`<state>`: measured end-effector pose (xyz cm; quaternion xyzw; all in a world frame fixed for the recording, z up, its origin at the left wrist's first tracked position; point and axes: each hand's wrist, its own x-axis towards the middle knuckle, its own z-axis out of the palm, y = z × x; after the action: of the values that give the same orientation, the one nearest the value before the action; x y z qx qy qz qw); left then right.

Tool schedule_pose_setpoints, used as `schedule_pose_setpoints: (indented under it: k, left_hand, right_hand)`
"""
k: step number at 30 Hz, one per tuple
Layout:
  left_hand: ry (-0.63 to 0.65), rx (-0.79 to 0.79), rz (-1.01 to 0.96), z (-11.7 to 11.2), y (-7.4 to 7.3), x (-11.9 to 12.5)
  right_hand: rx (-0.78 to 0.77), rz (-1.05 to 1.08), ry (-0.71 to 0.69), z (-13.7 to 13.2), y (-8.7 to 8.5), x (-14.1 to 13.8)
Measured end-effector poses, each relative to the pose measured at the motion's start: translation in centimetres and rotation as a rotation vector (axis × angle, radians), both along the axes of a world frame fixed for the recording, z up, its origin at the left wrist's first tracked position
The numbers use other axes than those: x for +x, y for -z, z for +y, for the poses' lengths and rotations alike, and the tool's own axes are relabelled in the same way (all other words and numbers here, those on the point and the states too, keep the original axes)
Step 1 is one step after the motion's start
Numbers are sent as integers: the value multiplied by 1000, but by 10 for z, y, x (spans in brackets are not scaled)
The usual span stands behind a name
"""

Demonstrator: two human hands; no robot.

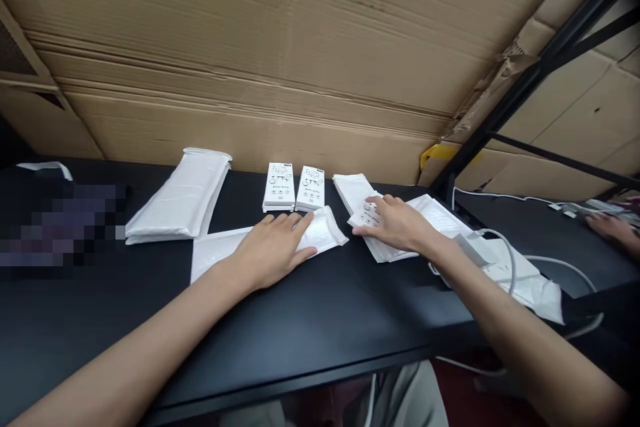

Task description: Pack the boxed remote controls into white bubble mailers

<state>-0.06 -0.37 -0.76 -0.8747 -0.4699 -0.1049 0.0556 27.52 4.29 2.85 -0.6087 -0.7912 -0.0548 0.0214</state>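
Note:
My left hand lies flat, fingers stretched, on a white padded envelope in the middle of the black table. My right hand rests with fingers spread on a small white printed box that sits atop a pile of white envelopes. Two more white printed boxes lie side by side just beyond my left hand. A thicker stack of white envelopes lies at the left.
Corrugated cardboard forms a wall behind the table. A black metal frame rises at the right. White cables run across the right side. Another person's hand is at the far right edge. A blurred patch covers the left.

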Motion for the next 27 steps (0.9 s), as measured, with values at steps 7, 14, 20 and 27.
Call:
schedule_pose_setpoints:
  k: [7, 14, 20, 27]
  left_hand:
    - [2, -17, 29, 1, -1, -1]
    - [-16, -33, 10, 0, -5, -1]
    - [-28, -31, 9, 0, -5, -3]
    - [-50, 16, 0, 0, -3, -1]
  right_hand:
    - [36, 179, 67, 32, -4, 17]
    - [-162, 201, 158, 54, 1, 36]
    - [38, 257, 142, 43, -4, 35]
    - [368, 490, 190, 25, -4, 1]
